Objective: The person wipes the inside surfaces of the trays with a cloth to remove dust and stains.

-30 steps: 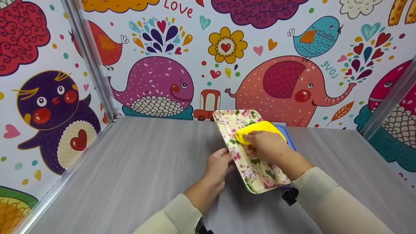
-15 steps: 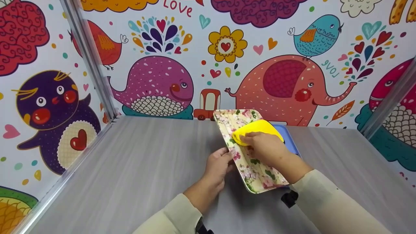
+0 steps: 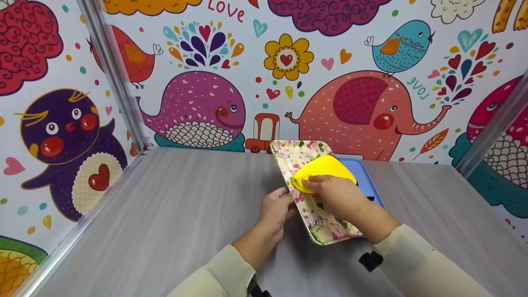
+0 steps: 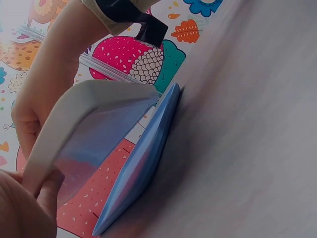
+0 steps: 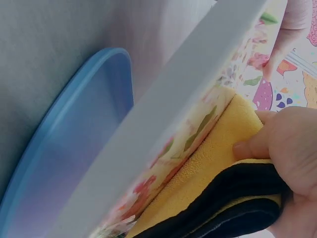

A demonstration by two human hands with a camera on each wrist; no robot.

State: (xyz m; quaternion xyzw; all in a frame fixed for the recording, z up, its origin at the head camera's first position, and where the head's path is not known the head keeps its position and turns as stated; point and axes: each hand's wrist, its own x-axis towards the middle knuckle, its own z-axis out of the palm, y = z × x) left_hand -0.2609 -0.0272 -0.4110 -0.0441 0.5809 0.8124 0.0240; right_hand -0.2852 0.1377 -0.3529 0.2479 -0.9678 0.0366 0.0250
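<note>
A floral tray (image 3: 288,154) with a pale rim is held tilted above the table. My left hand (image 3: 275,210) grips its near left edge, and the left wrist view has the thumb (image 4: 49,191) on the tray's pale underside (image 4: 84,144). My right hand (image 3: 342,198) holds a folded yellow cloth (image 3: 326,169) against the flowered face. In the right wrist view the cloth (image 5: 213,158) shows a dark reverse side, pinched between thumb and fingers. Behind the floral tray lies a blue tray (image 3: 363,177), partly hidden by it and by the right arm.
The blue tray (image 4: 143,163) rests on the grey table (image 3: 185,214), close to the back wall. Printed wall panels (image 3: 198,111) with cartoon animals stand at the back and sides. Metal posts (image 3: 117,78) mark the corners.
My right hand and the cloth have slid leftward, then down toward me across the floral tray. More of the blue tray shows behind. The left hand has stayed nearly still.
</note>
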